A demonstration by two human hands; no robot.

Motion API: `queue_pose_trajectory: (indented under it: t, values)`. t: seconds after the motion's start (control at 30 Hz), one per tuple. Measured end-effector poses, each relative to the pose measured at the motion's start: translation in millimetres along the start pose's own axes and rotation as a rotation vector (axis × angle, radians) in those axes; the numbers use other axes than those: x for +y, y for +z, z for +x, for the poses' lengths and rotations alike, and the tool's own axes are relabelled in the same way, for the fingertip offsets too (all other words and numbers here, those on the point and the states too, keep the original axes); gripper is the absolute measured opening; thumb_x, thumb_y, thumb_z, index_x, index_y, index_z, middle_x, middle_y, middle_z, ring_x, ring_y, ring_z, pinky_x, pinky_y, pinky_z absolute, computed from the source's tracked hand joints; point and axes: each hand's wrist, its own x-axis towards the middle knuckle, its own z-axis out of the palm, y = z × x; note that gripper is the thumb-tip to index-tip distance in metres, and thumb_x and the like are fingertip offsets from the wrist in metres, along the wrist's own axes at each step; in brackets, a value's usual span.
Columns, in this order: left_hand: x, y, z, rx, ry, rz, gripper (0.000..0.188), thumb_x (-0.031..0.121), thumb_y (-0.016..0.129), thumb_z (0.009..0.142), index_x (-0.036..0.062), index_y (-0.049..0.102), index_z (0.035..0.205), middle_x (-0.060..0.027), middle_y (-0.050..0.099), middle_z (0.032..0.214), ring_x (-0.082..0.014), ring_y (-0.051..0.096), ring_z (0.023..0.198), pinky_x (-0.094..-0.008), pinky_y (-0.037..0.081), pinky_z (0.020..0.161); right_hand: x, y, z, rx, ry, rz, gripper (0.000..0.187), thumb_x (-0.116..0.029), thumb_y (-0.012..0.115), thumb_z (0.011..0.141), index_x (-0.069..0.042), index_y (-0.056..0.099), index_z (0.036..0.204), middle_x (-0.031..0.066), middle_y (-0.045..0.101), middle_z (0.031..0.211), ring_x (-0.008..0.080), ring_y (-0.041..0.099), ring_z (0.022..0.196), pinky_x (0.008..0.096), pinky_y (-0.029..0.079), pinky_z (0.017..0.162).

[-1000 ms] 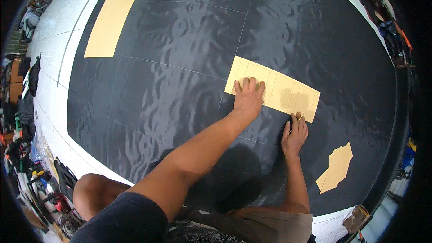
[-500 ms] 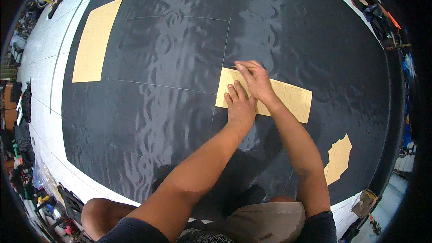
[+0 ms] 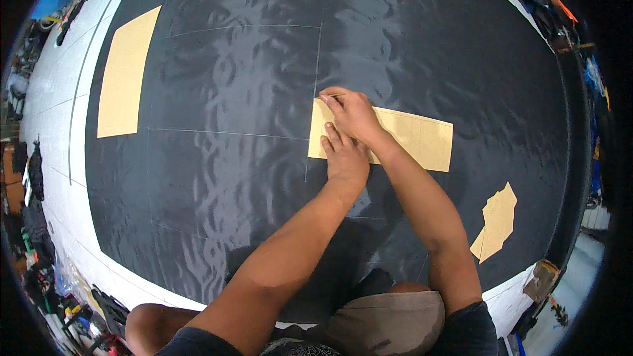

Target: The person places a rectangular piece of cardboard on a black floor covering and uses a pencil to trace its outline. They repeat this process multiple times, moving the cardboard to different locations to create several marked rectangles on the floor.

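A tan card pattern piece (image 3: 419,137) lies flat on a large black sheet (image 3: 264,178). My left hand (image 3: 347,159) presses down on the left half of this piece, palm down with fingers spread. Just above it, my right hand (image 3: 355,117) is closed in a pinch at the piece's upper left corner. It grips a thin, yellowish, pencil-like stick (image 3: 337,95), mostly covered by the fingers. Thin pale lines run across the black sheet, one of them meeting the piece's left edge.
A longer tan pattern piece (image 3: 125,79) lies at the far left. Small, jagged-edged tan pieces (image 3: 499,221) overlap at the right. White floor (image 3: 59,118) borders the sheet, with clutter along both sides. A brownish block (image 3: 542,280) sits at the lower right.
My right hand has slid a little left along the top edge, closer to the piece's corner. My left hand stays on the piece. The whole view has shifted slightly.
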Motion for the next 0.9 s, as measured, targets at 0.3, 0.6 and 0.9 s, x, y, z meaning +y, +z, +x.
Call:
queue_pose_trajectory:
  t: [0.3, 0.6, 0.9]
  values:
    - [6, -19, 4, -0.119, -0.06, 0.066, 0.079, 0.034, 0.066, 0.096, 0.0162, 0.025, 0.161, -0.0385, 0.012, 0.16, -0.0589, 0.015, 0.148, -0.0657, 0.024, 0.117, 55, -55, -42, 0.185, 0.057, -0.112, 0.026, -0.022, 0.054, 0.103, -0.002, 0.067, 0.112, 0.021, 0.072, 0.101, 0.0396, 0.069, 0.096, 0.0458, 0.053, 0.087]
    - [5, -40, 7, -0.163, -0.063, 0.073, 0.087, 0.037, 0.07, 0.093, 0.0341, 0.019, 0.163, -0.0389, 0.015, 0.157, -0.0624, 0.019, 0.145, -0.0673, 0.034, 0.111, 162, -154, -102, 0.476, 0.378, -0.064, 0.027, -0.026, 0.057, 0.103, -0.002, 0.065, 0.111, 0.013, 0.072, 0.094, 0.0244, 0.069, 0.085, 0.037, 0.054, 0.078]
    - [-1, -34, 27, 0.016, 0.34, 0.632, 0.095, 0.042, 0.07, 0.09, 0.0144, 0.016, 0.163, -0.0284, 0.032, 0.155, -0.0434, 0.037, 0.145, -0.0564, 0.041, 0.112, 179, -175, -110, 0.603, 0.46, 0.182, 0.026, -0.023, 0.054, 0.107, 0.001, 0.059, 0.113, 0.0096, 0.07, 0.096, 0.0127, 0.07, 0.083, 0.0278, 0.059, 0.072]
